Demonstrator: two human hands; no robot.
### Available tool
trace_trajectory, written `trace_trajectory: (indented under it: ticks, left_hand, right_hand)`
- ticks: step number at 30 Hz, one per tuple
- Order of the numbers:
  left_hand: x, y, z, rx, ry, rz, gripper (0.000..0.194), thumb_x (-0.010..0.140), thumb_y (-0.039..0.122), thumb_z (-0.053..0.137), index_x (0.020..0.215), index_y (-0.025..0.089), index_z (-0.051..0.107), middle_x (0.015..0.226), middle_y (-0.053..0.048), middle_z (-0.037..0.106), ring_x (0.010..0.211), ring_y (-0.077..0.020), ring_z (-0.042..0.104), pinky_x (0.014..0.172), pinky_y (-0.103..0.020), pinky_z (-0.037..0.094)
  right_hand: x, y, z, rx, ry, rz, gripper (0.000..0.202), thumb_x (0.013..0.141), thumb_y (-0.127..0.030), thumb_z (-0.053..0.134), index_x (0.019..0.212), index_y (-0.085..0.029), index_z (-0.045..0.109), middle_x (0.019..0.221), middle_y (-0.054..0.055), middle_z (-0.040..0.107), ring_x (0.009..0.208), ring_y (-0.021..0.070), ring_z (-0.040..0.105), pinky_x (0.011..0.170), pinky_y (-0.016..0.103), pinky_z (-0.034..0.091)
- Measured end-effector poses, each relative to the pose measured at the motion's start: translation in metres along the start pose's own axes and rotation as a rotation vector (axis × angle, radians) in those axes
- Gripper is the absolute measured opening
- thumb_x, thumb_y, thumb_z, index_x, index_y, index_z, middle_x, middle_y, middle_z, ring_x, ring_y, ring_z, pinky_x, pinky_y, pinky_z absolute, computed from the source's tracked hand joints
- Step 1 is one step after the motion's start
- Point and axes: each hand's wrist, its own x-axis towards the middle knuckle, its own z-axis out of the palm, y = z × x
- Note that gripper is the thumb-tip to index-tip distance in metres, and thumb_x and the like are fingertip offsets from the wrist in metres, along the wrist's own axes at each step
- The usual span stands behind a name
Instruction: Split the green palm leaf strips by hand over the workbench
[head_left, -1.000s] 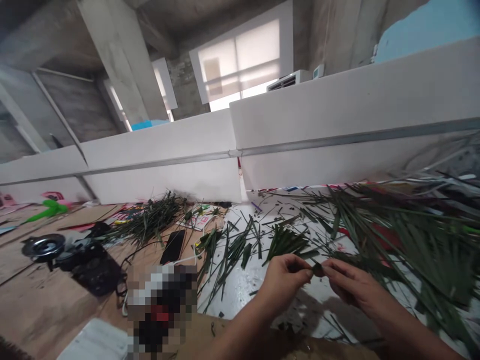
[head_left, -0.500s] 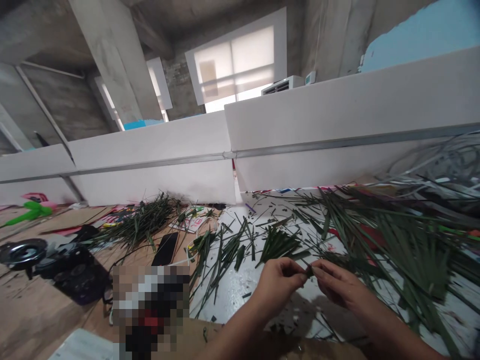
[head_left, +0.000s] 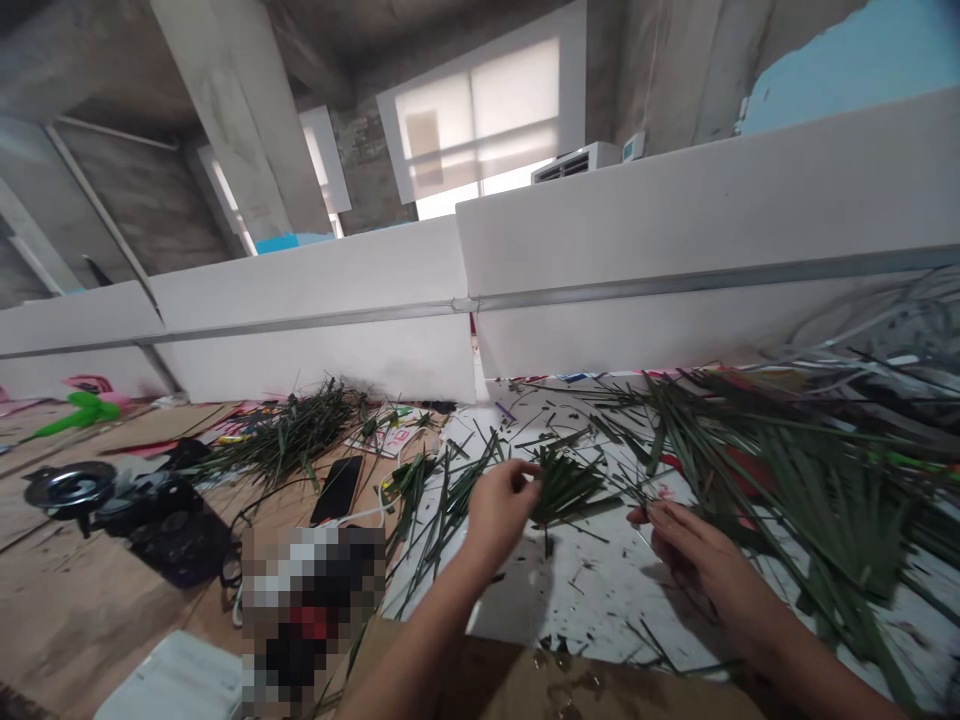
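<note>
My left hand (head_left: 504, 508) is at the left edge of a fanned bundle of green leaf strips (head_left: 570, 485) on a white board (head_left: 592, 590). Its fingers are curled toward the thumb; what lies between the tips is too hidden to name. To the right, my right hand (head_left: 694, 550) is raised above the board, thumb and fingertips pinched together on a thin green leaf strip (head_left: 646, 498). More cut strips (head_left: 461, 490) lie left of my left hand. Large fan-shaped palm leaves (head_left: 832, 500) spread beyond my right hand.
A pile of thin stalks (head_left: 296, 435), a phone (head_left: 337, 490) and a dark container with a shiny top (head_left: 169, 525) stand at left. A pixelated patch covers something beside them. Behind rises a white partition (head_left: 322, 360). Cables (head_left: 892, 315) tangle at the far right.
My hands have come apart. The left went up and left to the leaf bundle, while the right shifted slightly right. The view has tilted a little.
</note>
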Motion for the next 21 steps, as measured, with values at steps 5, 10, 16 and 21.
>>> trace_trajectory:
  ticks: [5, 10, 16, 21]
  left_hand:
    - [0.012, -0.025, -0.057, 0.569, 0.212, -0.013, 0.023, 0.088, 0.022, 0.052, 0.103, 0.022, 0.070, 0.087, -0.004, 0.073, 0.083, -0.0189, 0.065, 0.071, -0.027, 0.040]
    - [0.006, -0.050, -0.077, 0.710, 0.168, -0.055, 0.021, 0.089, 0.027, 0.056, 0.101, 0.019, 0.071, 0.098, -0.010, 0.074, 0.096, -0.0263, 0.065, 0.079, -0.033, 0.042]
    - [-0.018, -0.050, -0.107, 0.828, 0.166, -0.029, 0.026, 0.088, 0.026, 0.055, 0.111, 0.025, 0.067, 0.120, -0.006, 0.067, 0.117, -0.0272, 0.055, 0.094, -0.036, 0.038]
    - [-0.046, -0.059, -0.145, 0.972, 0.093, -0.055, 0.031, 0.078, 0.017, 0.053, 0.106, 0.026, 0.064, 0.120, -0.005, 0.064, 0.115, -0.0267, 0.054, 0.089, -0.039, 0.040]
  right_hand:
    - [0.004, 0.002, 0.000, -0.018, -0.011, -0.043, 0.046, 0.076, -0.065, 0.063, 0.088, -0.021, 0.068, 0.060, -0.002, 0.049, 0.058, 0.0150, 0.042, 0.052, 0.026, 0.033]
    - [0.006, 0.006, 0.001, -0.085, -0.019, -0.094, 0.048, 0.080, -0.066, 0.058, 0.089, -0.020, 0.066, 0.057, -0.003, 0.045, 0.056, 0.0145, 0.040, 0.052, 0.026, 0.029]
    - [0.005, 0.008, -0.001, -0.091, -0.051, -0.095, 0.046, 0.080, -0.065, 0.057, 0.091, -0.020, 0.065, 0.060, -0.003, 0.046, 0.059, 0.0157, 0.041, 0.055, 0.027, 0.031]
    - [0.005, 0.009, -0.001, -0.135, -0.037, -0.102, 0.045, 0.081, -0.065, 0.056, 0.089, -0.022, 0.064, 0.061, -0.002, 0.046, 0.060, 0.0170, 0.041, 0.055, 0.028, 0.031]
